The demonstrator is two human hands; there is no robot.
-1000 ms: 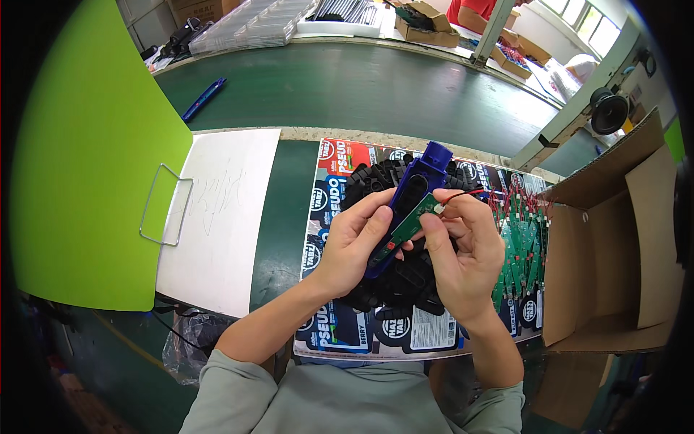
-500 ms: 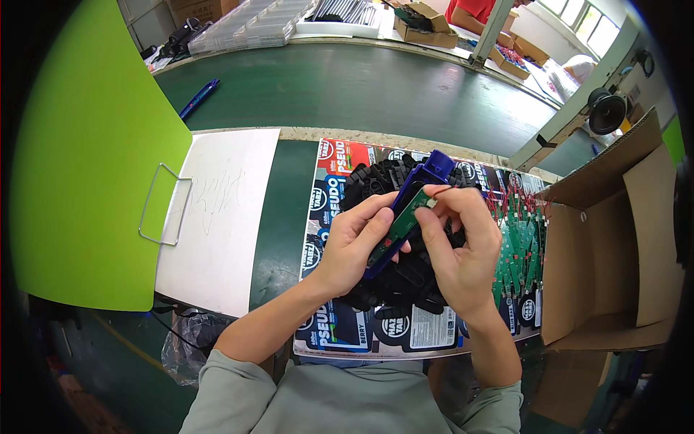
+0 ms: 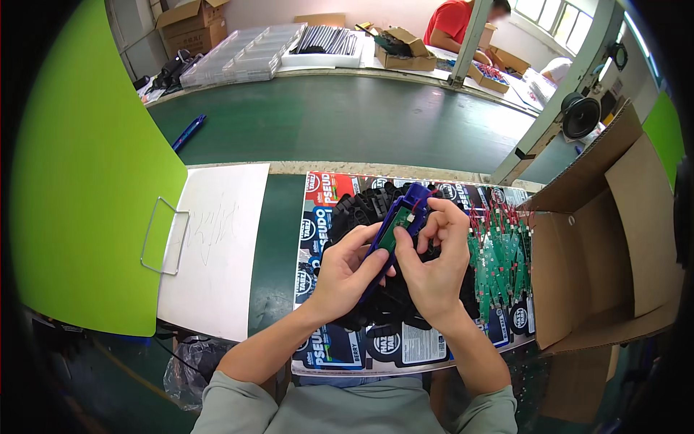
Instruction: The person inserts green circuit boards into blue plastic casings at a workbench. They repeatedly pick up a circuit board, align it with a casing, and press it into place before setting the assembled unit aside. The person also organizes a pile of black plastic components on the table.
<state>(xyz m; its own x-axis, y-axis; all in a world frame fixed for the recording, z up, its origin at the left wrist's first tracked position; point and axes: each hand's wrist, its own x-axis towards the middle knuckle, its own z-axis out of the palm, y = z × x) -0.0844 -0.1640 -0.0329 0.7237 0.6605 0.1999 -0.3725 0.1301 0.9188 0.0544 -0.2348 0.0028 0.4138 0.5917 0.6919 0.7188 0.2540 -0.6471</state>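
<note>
A long blue plastic housing (image 3: 417, 194) lies slantwise in my left hand (image 3: 343, 275), whose fingers wrap its lower part. Inside its open channel sits a narrow green circuit board (image 3: 390, 236) with a small white connector and red wire at the upper end. My left thumb lies on the board's lower part. My right hand (image 3: 439, 271) is closed at the right side, its thumb pressing the board and its curled forefinger near the red wire at the housing's top. Beneath both hands spreads a heap of black plastic parts (image 3: 359, 214), partly hidden by them.
Many green circuit boards with red wires (image 3: 502, 253) lie right of the heap on a printed sheet (image 3: 315, 286). An open cardboard box (image 3: 589, 267) stands at far right. Left are a white board (image 3: 210, 289) and lime-green panel (image 3: 87, 202). Beyond, a person in red works.
The view has tilted up, so the scene sits lower. The board now lies deeper along the housing, and my right thumb has moved from the connector end down onto the board.
</note>
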